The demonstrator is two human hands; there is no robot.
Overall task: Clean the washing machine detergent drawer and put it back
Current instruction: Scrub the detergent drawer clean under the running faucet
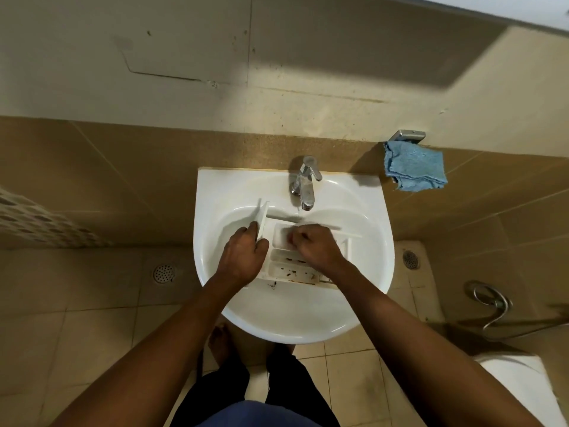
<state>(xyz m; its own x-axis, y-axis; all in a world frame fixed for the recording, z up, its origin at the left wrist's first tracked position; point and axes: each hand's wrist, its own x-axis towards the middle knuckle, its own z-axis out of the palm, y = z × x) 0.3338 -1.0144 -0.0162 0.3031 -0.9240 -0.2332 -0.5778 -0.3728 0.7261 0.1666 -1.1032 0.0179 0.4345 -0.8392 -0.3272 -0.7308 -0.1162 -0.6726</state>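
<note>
While the left hand (243, 254) grips the detergent drawer (295, 272) at its front panel, which is the left end, the right hand (317, 245) is over the upper compartment with its fingers curled down into it. Whether this hand pinches something small or only rubs with the fingertips, I cannot tell, because the knuckles hide it.

The drawer lies inside the basin of the sink (215, 192), in the centre of the frame, just below the tap (303, 183). Its long axis goes roughly from left to right across the picture, and the compartments run side by side along this axis.

Dark specks of dirt (292, 274) show in the two lower compartments, the ones toward the bottom of the frame, between the two wrists. The right hand is touching the drawer just above them and is the free one, so I judge that the next rubbing belongs to it. It needs only a short move toward the bottom of the frame, across the short side of the drawer, while the left hand holds the end steady.

A blue cloth (414, 169) hangs on the wall at the upper right, well apart from the sink and on the side of the right hand.
</note>
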